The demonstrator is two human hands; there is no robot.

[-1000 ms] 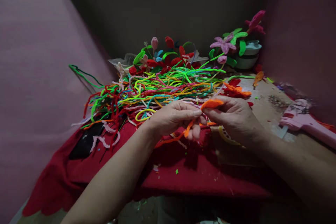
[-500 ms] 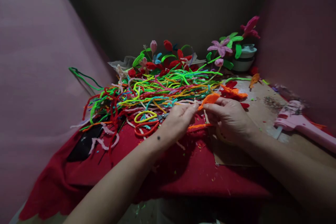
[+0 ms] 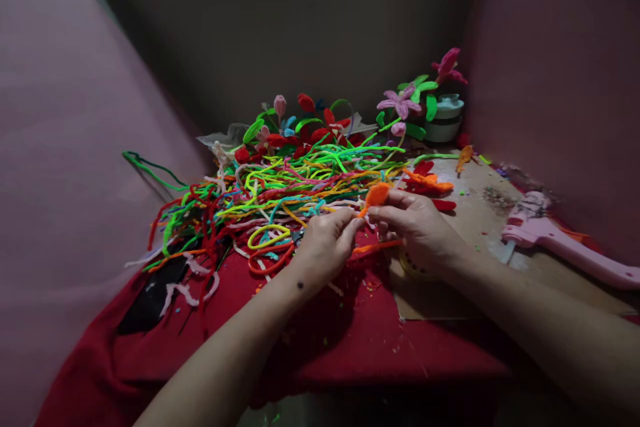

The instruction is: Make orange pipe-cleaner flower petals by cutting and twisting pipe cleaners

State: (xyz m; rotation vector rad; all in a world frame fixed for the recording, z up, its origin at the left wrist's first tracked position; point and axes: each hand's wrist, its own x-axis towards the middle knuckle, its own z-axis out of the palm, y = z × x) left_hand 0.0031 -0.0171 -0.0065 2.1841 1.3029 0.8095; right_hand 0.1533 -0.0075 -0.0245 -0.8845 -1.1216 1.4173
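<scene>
Red cloth-draped table (image 3: 360,357), dark wall (image 3: 280,20) behind. Fuzzy orange petal-shaped chenille piece (image 3: 377,195) is between both hands, in front of the multicoloured chenille-stem heap (image 3: 305,177). Left hand (image 3: 324,243) pinches its narrow lower end; right hand (image 3: 417,223) pinches its side. Pink plastic glue gun (image 3: 547,230) at right.

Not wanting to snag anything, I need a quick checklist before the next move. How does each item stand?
1. Left hand pinching the narrow end of the orange piece: ok.
2. Right hand fingers on that piece: ok.
3. Scissors clear of the left hand: cannot tell; the hand hides their blades.
4. Pink glue gun apart from the right hand: ok.
5. Glue gun cool: cannot tell.
6. Red cloth free of scraps: not ok; bits are scattered there.
</scene>
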